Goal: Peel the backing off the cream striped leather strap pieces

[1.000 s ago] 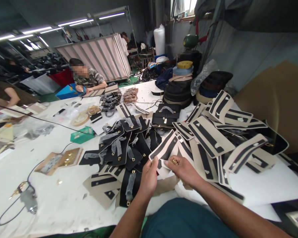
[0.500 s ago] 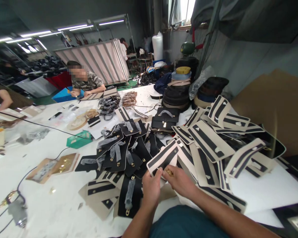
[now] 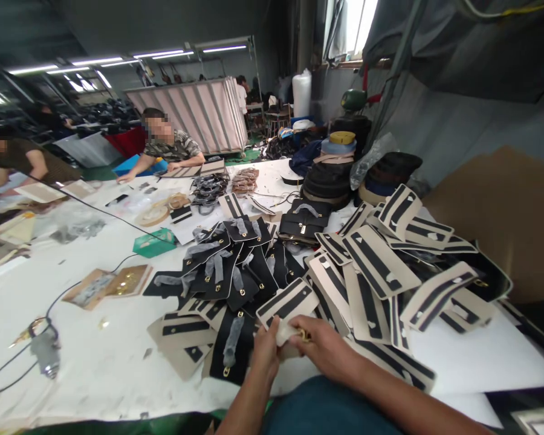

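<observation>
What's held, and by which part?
Left hand: beige-and-black panel, by its near edge. Right hand: gold-coloured hardware, exact hold unclear. Pale scrap between them.

Has drawn a beige, black-striped rectangular panel (image 3: 288, 302) closer in with the bare left hand (image 3: 266, 349) over 1 second; as co-worker in a camouflage-patterned shirt (image 3: 184, 145), has stretched 1 bent arm (image 3: 138, 165) outward.

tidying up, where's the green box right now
The green box sits left of centre in the head view, beyond the brown tray, left of the black flaps.

White surface (image 3: 95, 338) under right grip (image 3: 324, 349); lit tube lights (image 3: 224, 48) far beyond it, leftward; bright window (image 3: 361, 24) far ahead; grey wall (image 3: 462, 124) ahead-right.
</observation>
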Available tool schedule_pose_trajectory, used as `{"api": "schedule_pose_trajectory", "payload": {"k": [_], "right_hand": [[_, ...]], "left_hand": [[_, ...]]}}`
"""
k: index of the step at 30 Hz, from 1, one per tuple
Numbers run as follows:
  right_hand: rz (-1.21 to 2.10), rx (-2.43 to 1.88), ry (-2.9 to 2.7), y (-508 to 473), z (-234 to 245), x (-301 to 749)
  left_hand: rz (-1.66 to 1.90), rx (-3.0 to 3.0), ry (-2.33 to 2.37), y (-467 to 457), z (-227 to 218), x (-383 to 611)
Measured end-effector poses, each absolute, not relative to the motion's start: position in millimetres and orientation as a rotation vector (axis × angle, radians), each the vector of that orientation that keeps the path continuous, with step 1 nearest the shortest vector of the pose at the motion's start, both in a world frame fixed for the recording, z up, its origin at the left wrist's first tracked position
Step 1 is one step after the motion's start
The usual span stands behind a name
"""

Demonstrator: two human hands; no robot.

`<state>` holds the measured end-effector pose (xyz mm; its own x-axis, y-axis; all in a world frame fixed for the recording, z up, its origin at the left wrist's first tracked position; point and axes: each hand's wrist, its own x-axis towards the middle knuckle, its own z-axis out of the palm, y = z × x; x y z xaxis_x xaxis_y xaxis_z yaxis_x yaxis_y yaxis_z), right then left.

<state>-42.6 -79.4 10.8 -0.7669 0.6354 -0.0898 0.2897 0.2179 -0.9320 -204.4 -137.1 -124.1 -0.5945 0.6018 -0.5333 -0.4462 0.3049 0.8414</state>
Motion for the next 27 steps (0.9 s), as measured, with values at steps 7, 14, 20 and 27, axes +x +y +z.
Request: {"api": "schedule_pose_trajectory", "payload": {"k": [7,14,20,27], "right_hand": [[1.881,-1.157,-1.892,-69.2,-6.5,29.1],[1.858,-1.297,-1.700,-69.2,-24.4,63.0],[1.910,-1.269,-1.613,-61.7,-22.7,72.2],[1.851,-1.426,-1.622,-56.3,-25.8,59.2]], "left_hand": [[1.045,0.226,1.851,-213.1,-142.2,-184.0],[0.974,0.916,2.300,-169.4,-116.8,-196.1],[0.876,0.883,2.076,-76.3,-119.9,-189.0],[0.781,0.830,1.813,-55.4,-136.5,-202.5]]}}
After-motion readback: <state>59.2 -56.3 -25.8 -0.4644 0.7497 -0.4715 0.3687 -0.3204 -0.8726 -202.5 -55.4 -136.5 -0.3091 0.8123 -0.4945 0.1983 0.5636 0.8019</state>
